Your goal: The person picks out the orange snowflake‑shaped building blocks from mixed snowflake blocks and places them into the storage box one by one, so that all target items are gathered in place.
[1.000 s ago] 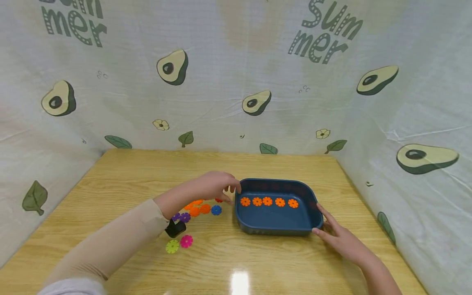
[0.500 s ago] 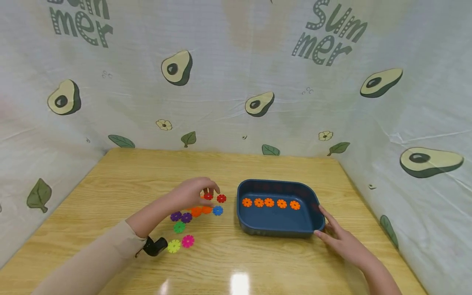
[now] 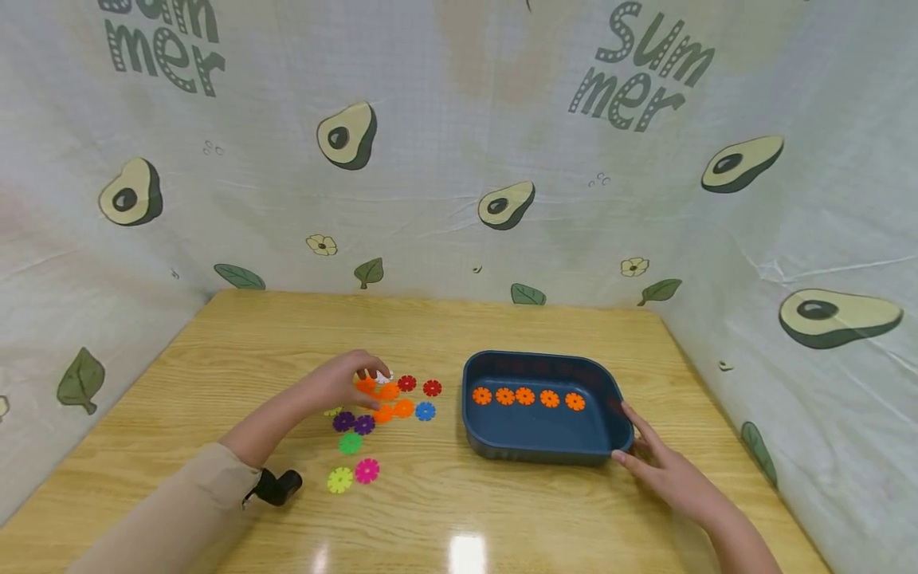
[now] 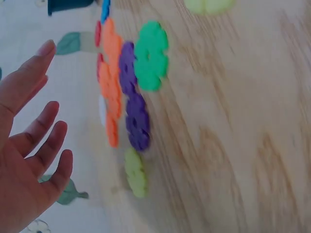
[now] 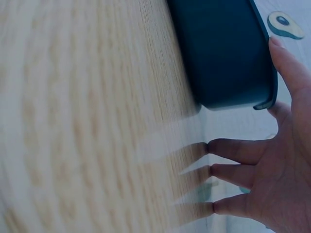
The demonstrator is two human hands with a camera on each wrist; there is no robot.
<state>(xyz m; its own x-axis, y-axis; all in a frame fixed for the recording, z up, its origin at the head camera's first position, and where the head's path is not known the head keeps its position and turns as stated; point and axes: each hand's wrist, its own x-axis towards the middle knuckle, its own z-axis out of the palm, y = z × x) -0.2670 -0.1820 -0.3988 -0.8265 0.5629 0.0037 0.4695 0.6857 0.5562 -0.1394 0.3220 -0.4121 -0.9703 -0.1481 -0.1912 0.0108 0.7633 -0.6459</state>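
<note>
My left hand (image 3: 340, 384) hovers over the flower-shaped plastic discs at the left, fingers loosely bent. Its thumb and fingers are apart with nothing between them in the left wrist view. Beneath its fingertips lie orange discs (image 3: 389, 391) and a white disc (image 3: 385, 378), partly covered by the hand. My right hand (image 3: 667, 470) touches the right end of a dark blue plastic bin (image 3: 545, 454), thumb and index finger extended at its rim. In the right wrist view its other fingertips (image 5: 214, 208) reach down to the tabletop. Several orange discs (image 3: 525, 396) lie in a row inside the bin.
Red discs (image 3: 406, 384), a blue disc (image 3: 425, 411), purple discs (image 3: 364, 425), a green disc (image 3: 351, 443), a yellow disc (image 3: 340, 480) and a pink disc (image 3: 367, 471) lie left of the bin. A printed cloth (image 3: 423, 263) hangs around the wooden table (image 3: 430, 518).
My left hand has moved left, from the bin's left edge back over the loose discs, uncovering red, green and purple ones. My right hand stays at the bin.
</note>
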